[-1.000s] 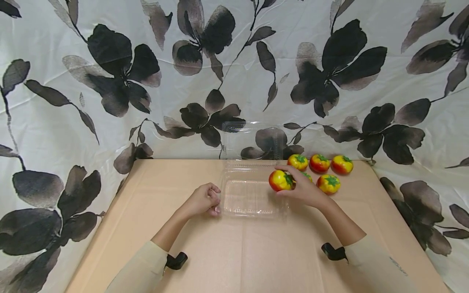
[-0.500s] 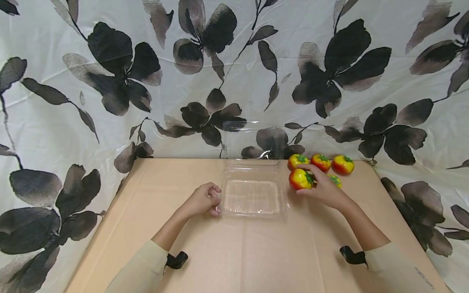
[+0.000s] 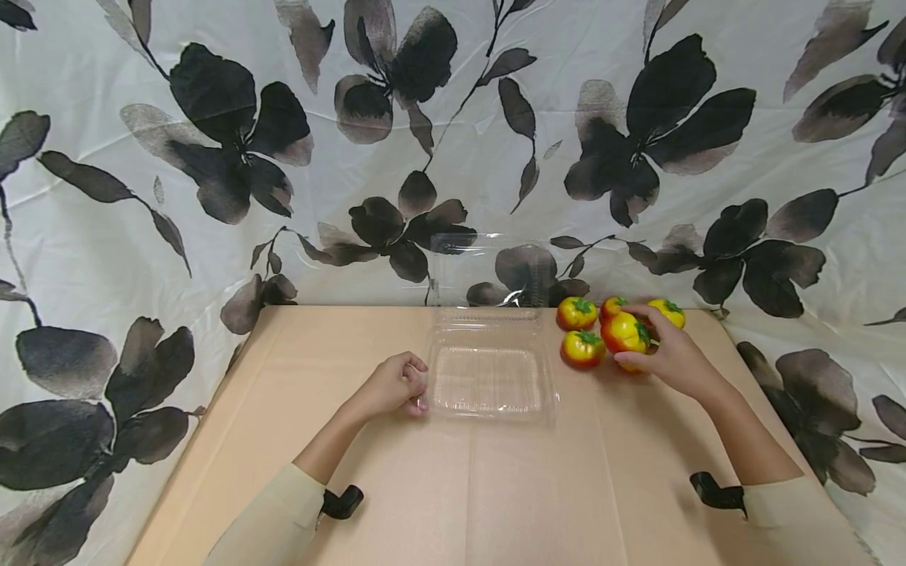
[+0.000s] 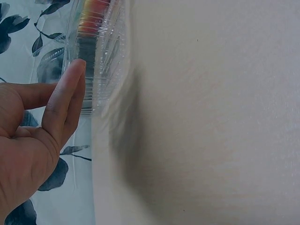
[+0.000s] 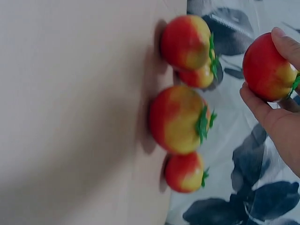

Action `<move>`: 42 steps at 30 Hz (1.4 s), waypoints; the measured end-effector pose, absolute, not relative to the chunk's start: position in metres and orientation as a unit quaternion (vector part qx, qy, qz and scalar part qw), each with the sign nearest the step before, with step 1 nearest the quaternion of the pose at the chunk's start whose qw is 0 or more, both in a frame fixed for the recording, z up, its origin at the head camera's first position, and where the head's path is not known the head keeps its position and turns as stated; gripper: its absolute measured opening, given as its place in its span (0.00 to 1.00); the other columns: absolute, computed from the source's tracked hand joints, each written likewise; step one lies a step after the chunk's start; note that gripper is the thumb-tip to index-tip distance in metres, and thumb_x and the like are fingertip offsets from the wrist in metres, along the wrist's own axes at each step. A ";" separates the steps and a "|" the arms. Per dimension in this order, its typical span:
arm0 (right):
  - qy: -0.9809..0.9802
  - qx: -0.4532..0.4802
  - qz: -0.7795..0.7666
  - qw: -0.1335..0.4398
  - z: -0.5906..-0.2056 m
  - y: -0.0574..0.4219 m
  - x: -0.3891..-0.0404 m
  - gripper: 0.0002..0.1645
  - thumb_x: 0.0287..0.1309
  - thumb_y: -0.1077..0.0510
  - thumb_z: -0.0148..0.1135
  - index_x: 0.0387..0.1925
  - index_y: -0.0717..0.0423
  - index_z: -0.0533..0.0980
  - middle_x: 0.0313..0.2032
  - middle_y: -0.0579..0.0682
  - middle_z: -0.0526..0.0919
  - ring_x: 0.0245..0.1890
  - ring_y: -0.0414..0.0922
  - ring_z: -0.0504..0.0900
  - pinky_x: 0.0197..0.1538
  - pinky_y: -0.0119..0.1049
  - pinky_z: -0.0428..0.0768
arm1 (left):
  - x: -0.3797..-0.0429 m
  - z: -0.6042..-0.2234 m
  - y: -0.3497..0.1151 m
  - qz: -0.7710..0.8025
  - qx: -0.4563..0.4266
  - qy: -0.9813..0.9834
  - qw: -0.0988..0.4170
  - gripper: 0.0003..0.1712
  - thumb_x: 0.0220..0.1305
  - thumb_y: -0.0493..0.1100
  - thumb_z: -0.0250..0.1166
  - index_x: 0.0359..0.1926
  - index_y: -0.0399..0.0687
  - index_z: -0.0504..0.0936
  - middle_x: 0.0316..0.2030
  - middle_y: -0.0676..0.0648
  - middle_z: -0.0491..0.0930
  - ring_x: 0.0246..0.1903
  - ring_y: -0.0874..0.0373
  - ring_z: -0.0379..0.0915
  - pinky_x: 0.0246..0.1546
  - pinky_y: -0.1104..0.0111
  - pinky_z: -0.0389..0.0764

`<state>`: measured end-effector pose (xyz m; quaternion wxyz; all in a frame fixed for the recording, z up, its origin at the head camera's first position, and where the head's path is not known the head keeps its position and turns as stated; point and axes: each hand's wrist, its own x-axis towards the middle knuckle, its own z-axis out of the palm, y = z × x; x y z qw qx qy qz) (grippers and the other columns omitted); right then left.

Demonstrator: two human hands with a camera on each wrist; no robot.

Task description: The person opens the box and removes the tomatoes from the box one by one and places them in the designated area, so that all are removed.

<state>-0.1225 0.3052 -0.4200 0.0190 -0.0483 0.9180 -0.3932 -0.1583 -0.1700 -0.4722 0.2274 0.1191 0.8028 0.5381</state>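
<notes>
My right hand (image 3: 675, 358) holds a red-and-yellow, tomato-like fruit (image 3: 626, 332) with a green leafy top, thumb and fingers round its sides. In the right wrist view this fruit (image 5: 263, 68) is raised off the table. Below and around it in the head view are several like fruits, one at the front left (image 3: 583, 350); another is mostly hidden behind the held one. My left hand (image 3: 389, 385) pinches the left edge of a clear plastic clamshell container (image 3: 488, 381), its lid (image 3: 488, 271) standing up at the back. The left wrist view shows fingertips at the container's ridged wall (image 4: 101, 70).
The fruits stand in two rows to the right of the container, one of them at the back left (image 3: 576, 313) and one at the back right (image 3: 668, 312). A tan tabletop (image 3: 425, 487) lies under everything. Floral cloth (image 3: 510, 118) hangs behind the table's back edge.
My right hand has carried the fruit rightward from over the container to over the right-hand fruits, uncovering the front left one. My left hand and the container have stayed in place.
</notes>
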 end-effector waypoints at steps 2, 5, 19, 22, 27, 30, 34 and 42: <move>0.922 -0.045 -0.385 0.017 -0.418 0.313 -0.122 0.49 0.61 0.50 0.75 0.75 0.55 0.58 0.70 0.66 0.64 0.66 0.69 0.68 0.67 0.72 0.71 | -0.159 -0.473 -0.170 0.540 0.119 0.802 0.227 0.18 0.68 0.28 0.60 0.57 0.25 0.71 0.31 0.37 0.82 0.23 0.52 0.86 0.28 0.60 0.91; 0.926 -0.042 -0.375 0.012 -0.418 0.326 -0.122 0.49 0.62 0.49 0.73 0.75 0.57 0.57 0.70 0.67 0.65 0.65 0.70 0.68 0.65 0.69 0.73 | -0.159 -0.472 -0.169 0.542 0.119 0.800 0.229 0.18 0.68 0.27 0.59 0.57 0.25 0.71 0.30 0.37 0.82 0.23 0.52 0.86 0.28 0.59 0.91; 0.934 -0.009 -0.357 0.005 -0.418 0.367 -0.116 0.51 0.66 0.48 0.70 0.76 0.63 0.53 0.70 0.72 0.60 0.66 0.72 0.64 0.64 0.77 0.67 | -0.160 -0.471 -0.168 0.536 0.117 0.805 0.224 0.18 0.67 0.28 0.60 0.56 0.26 0.72 0.31 0.40 0.81 0.24 0.53 0.86 0.28 0.60 0.91; 0.936 0.001 -0.352 0.012 -0.418 0.374 -0.115 0.51 0.67 0.46 0.68 0.77 0.63 0.52 0.70 0.73 0.59 0.65 0.73 0.64 0.64 0.77 0.67 | -0.160 -0.471 -0.168 0.538 0.117 0.804 0.224 0.18 0.67 0.28 0.59 0.56 0.26 0.72 0.30 0.40 0.81 0.24 0.53 0.86 0.28 0.60 0.91; 0.943 0.000 -0.333 0.009 -0.425 0.388 -0.116 0.50 0.66 0.46 0.69 0.76 0.62 0.53 0.69 0.72 0.61 0.64 0.72 0.65 0.64 0.74 0.69 | -0.160 -0.471 -0.167 0.540 0.116 0.802 0.226 0.19 0.67 0.28 0.59 0.57 0.25 0.71 0.30 0.40 0.81 0.24 0.53 0.86 0.28 0.59 0.91; 0.942 0.005 -0.335 0.019 -0.430 0.396 -0.116 0.51 0.67 0.47 0.69 0.77 0.63 0.52 0.70 0.73 0.59 0.64 0.73 0.63 0.64 0.75 0.68 | -0.159 -0.471 -0.167 0.542 0.114 0.800 0.229 0.19 0.67 0.27 0.59 0.57 0.25 0.71 0.29 0.41 0.81 0.24 0.53 0.86 0.28 0.58 0.91; 0.937 0.008 -0.349 0.031 -0.436 0.402 -0.117 0.53 0.66 0.48 0.70 0.78 0.64 0.51 0.71 0.74 0.58 0.65 0.74 0.62 0.63 0.78 0.65 | -0.158 -0.470 -0.167 0.544 0.113 0.798 0.232 0.18 0.67 0.27 0.58 0.57 0.25 0.71 0.29 0.41 0.81 0.24 0.53 0.86 0.29 0.58 0.91; 0.946 0.016 -0.319 0.055 -0.452 0.414 -0.122 0.53 0.63 0.46 0.72 0.75 0.66 0.55 0.69 0.74 0.61 0.64 0.73 0.63 0.65 0.79 0.65 | -0.158 -0.471 -0.168 0.545 0.114 0.798 0.231 0.18 0.67 0.28 0.59 0.57 0.25 0.71 0.30 0.40 0.81 0.24 0.52 0.86 0.29 0.58 0.91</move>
